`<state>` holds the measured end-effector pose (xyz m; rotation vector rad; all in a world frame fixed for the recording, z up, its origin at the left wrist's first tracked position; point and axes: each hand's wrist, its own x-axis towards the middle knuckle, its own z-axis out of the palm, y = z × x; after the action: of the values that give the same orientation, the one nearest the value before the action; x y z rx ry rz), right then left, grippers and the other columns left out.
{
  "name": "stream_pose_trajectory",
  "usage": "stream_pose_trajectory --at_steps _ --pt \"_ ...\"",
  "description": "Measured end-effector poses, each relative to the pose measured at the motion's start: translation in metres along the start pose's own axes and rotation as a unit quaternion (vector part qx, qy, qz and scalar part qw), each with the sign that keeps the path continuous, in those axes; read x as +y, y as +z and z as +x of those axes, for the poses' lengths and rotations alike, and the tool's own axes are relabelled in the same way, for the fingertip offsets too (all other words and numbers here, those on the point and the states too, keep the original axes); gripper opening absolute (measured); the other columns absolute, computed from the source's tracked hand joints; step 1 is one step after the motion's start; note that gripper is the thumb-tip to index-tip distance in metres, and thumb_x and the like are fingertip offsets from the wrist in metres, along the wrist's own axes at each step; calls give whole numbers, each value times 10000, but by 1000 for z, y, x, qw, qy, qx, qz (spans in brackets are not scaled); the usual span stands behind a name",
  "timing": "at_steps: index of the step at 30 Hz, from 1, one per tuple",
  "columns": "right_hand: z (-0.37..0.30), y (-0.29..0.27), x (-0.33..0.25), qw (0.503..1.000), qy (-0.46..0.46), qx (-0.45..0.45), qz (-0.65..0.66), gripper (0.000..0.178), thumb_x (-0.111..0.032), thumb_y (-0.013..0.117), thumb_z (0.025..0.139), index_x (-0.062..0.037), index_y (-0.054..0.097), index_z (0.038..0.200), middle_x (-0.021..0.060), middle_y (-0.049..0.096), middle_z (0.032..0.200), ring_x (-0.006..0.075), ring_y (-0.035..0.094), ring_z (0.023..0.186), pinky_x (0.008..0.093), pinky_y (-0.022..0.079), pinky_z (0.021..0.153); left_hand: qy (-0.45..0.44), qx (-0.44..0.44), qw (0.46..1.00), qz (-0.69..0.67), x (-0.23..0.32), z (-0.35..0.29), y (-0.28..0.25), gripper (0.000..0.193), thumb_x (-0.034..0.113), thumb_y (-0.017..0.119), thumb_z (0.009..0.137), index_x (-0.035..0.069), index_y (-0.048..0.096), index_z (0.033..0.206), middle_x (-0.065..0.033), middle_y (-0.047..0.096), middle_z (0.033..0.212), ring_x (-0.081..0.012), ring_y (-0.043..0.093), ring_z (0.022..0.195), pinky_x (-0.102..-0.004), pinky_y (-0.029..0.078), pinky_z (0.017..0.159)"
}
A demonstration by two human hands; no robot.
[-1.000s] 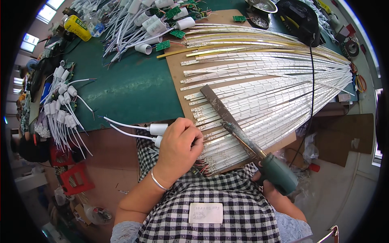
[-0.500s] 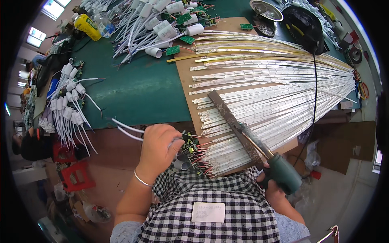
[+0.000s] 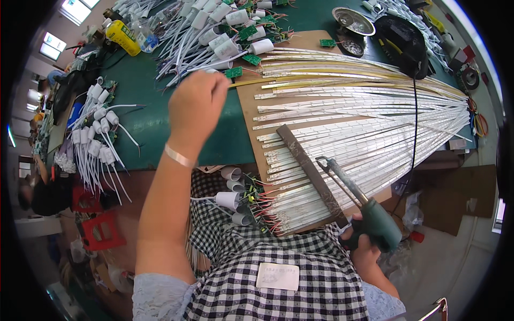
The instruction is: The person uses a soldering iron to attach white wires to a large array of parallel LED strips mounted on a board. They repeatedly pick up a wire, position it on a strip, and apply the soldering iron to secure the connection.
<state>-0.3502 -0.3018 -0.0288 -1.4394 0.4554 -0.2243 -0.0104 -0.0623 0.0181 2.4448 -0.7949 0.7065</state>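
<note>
My left hand (image 3: 198,107) is over the far part of the bench, its fingers curled in. Whatever they may hold is hidden behind the hand. It is at the near edge of a pile of white plastic caps (image 3: 236,17) with white leads and small green circuit boards (image 3: 233,72). In my right hand (image 3: 362,247) is a soldering gun (image 3: 381,224) with a dark green body. Its bent tip hangs above the LED strips (image 3: 342,136), beside a dark flat bar (image 3: 310,170) lying across them. Near my lap, several white caps (image 3: 227,200) and boards join the strips by red wires.
A brown board (image 3: 247,112) lies under the strips on the green bench (image 3: 144,128). More capped leads (image 3: 99,131) hang over the left edge. A metal dish (image 3: 353,21) and black mesh basket (image 3: 401,40) stand far right; a black cord (image 3: 415,128) crosses the strips. Red stools (image 3: 101,231) stand left.
My left hand has left the caps by my lap and moved up and away to the far pile. A white cap with its lead now lies by my lap. The soldering gun has shifted slightly.
</note>
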Motion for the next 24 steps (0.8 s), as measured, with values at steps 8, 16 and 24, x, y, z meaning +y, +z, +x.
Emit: stream_pose_trajectory --at_steps 8,16,24 --pt "-1 8 -3 999 -7 32 -2 461 -305 579 892 35 490 1190 96 600 732 136 534 560 245 424 503 28 -69 966 248 -52 39 47 136 227 705 774 144 658 870 -24 571 880 -232 590 856 -403 454 728" --pt "5 13 -15 1000 -24 -17 -8 487 -332 585 902 40 482 1199 104 599 764 136 540 571 242 428 504 86 -20 967 240 -40 53 65 95 248 697 777 171 666 825 2 560 898 -198 538 930 -393 382 774" --pt "-1 5 -1 999 -34 27 14 446 -294 590 895 29 490 1184 103 571 944 142 572 616 247 454 507 81 21 982 168 -31 30 6 91 218 712 756 156 668 807 23 575 837 -208 546 872 -383 365 771"
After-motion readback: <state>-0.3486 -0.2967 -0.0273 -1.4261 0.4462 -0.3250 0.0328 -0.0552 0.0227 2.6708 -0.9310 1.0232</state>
